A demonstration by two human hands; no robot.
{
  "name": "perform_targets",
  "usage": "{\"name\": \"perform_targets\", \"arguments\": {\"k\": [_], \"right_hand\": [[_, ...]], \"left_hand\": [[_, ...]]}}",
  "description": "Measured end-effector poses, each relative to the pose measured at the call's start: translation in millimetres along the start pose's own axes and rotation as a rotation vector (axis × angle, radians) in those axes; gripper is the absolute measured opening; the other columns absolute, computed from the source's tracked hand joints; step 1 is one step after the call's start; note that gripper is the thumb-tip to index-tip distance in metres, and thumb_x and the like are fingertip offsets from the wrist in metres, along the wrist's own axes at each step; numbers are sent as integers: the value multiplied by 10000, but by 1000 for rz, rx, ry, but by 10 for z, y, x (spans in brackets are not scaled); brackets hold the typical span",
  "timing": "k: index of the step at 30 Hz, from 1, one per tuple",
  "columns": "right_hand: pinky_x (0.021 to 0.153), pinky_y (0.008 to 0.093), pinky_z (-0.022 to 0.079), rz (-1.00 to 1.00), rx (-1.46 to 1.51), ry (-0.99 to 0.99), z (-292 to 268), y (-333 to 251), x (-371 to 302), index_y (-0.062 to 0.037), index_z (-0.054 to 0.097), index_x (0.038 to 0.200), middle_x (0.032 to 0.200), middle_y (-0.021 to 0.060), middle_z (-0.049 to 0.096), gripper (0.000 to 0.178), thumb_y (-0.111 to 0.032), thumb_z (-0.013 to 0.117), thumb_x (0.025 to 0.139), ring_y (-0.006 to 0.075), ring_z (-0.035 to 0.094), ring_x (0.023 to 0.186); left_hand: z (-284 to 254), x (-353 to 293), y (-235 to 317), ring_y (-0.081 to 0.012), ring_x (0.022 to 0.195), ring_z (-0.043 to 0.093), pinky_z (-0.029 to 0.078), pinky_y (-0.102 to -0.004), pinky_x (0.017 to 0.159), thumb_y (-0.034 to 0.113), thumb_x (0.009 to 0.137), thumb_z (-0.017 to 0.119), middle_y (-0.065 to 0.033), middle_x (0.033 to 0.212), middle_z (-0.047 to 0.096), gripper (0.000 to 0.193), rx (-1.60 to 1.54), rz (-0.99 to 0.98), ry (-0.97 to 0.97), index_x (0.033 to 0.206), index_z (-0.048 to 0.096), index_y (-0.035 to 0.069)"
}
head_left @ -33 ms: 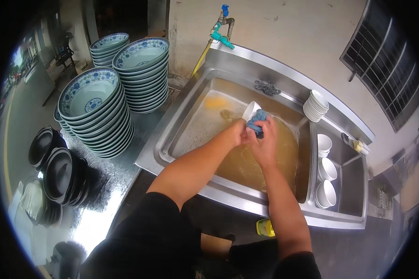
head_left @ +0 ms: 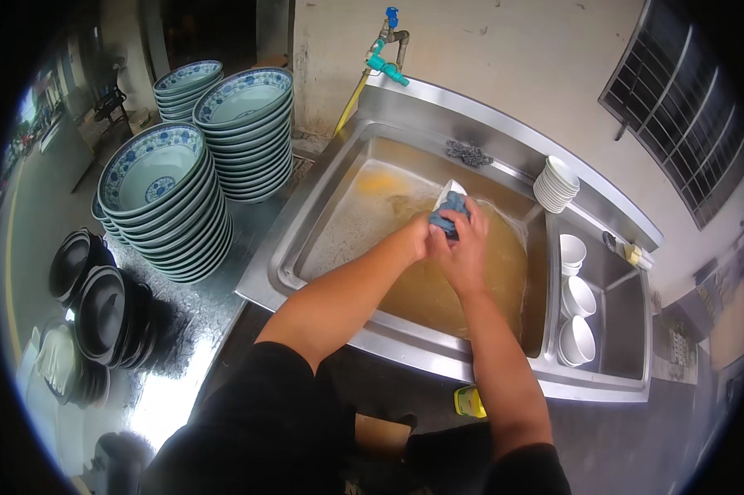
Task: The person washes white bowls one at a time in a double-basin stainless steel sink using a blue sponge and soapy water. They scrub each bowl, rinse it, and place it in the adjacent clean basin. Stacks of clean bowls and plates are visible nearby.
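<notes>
Over the large basin of the steel sink (head_left: 405, 337), a small white bowl (head_left: 449, 189) is tilted up in my hands. My left hand (head_left: 420, 234) is closed on the bowl's near side, its fingertips partly hidden. With my right hand (head_left: 464, 247) I press a crumpled blue cloth (head_left: 451, 213) against the bowl, covering much of it. Beneath both hands lies cloudy brown water (head_left: 438, 297), with an orange patch (head_left: 378, 183) and pale foam toward the left.
Stacked patterned bowls (head_left: 157, 173) and black bowls (head_left: 104, 313) crowd the metal table on the left. White bowls (head_left: 578, 338) line the smaller basin; a stack of small white dishes (head_left: 557, 185) stands behind. A dark scourer (head_left: 468, 153) and green tap (head_left: 386, 69) are at the back.
The cloth and my right hand have shifted slightly over the bowl, so less of its white side shows. The whole view has moved a little.
</notes>
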State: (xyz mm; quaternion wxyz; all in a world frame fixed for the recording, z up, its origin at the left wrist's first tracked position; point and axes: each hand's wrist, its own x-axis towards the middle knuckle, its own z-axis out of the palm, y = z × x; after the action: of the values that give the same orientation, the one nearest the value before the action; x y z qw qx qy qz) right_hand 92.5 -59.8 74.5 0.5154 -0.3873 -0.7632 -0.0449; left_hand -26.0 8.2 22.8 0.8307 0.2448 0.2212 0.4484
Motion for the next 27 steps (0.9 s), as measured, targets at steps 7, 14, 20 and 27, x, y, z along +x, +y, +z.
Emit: {"name": "perform_targets", "arguments": {"k": [7, 14, 20, 27], "right_hand": [[880, 411, 502, 494, 276, -34, -253, 325, 194, -57, 726, 971, 1128, 121, 684, 179, -223, 713, 904, 282, 636, 996], [796, 422, 538, 1280, 1265, 9, -470, 714, 174, -108, 629, 1005, 927, 49, 673, 314, -420, 601, 974, 226, 660, 865], [909, 458, 525, 1326, 1274, 311, -343, 928, 89, -51, 591, 1170, 1089, 94, 665, 450, -468, 508, 1021, 262, 657, 1002], [920, 397, 498, 805, 444, 45, -95, 344, 59, 1, 523, 1244, 1140, 164, 615, 625, -462, 740, 884, 245, 618, 1030]], "left_hand": [[91, -35, -130, -118, 779, 670, 563, -264, 668, 290, 1026, 529, -34, 945, 705, 216, 458, -313, -25, 1102, 631, 116], [41, -68, -67, -139, 788, 668, 556, -290, 664, 345, 1034, 486, -58, 894, 699, 312, 370, -445, -129, 1080, 635, 75], [673, -174, -145, -244, 1112, 599, 529, -461, 928, 466, 1058, 421, -107, 1179, 644, 472, 421, 19, 379, 1247, 589, 67], [384, 5, -44, -269, 1063, 651, 553, -460, 843, 480, 1020, 533, -146, 1222, 628, 548, 23, 196, 520, 1288, 567, 3]]}}
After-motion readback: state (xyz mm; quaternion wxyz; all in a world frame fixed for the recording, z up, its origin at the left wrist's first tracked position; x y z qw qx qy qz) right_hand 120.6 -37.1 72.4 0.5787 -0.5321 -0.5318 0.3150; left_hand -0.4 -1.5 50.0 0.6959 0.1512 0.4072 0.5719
